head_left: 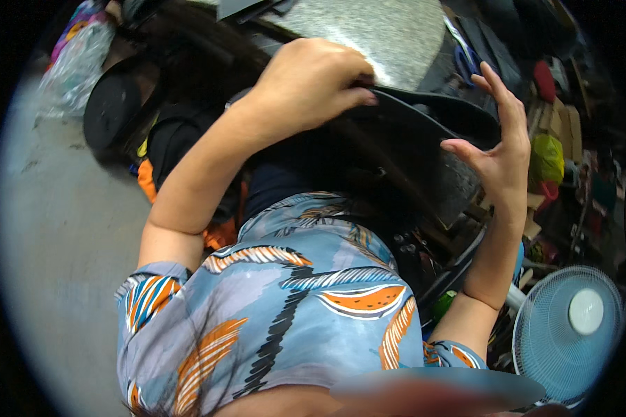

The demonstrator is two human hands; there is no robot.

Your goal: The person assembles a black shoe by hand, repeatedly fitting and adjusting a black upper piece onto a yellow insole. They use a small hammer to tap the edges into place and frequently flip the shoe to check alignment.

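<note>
A dark, flexible sheet (405,125), curled over at its far side, hangs in front of me. My left hand (313,83) is closed in a pinch at the sheet's upper left edge, thumb and forefinger together. To the right of the sheet, my right hand (502,135) is raised with thumb and fingers spread apart, and nothing shows between them. Its thumb is close to the sheet's right part; I cannot tell if they touch. The sheet's lower part merges into the dark area below.
A speckled pale work surface (375,35) lies beyond my hands. Blue-handled scissors (466,64) lie at its right. A white-and-blue fan (567,333) stands at the lower right, below cluttered goods. At left are a round black object (111,108) and a clear plastic bag (83,62).
</note>
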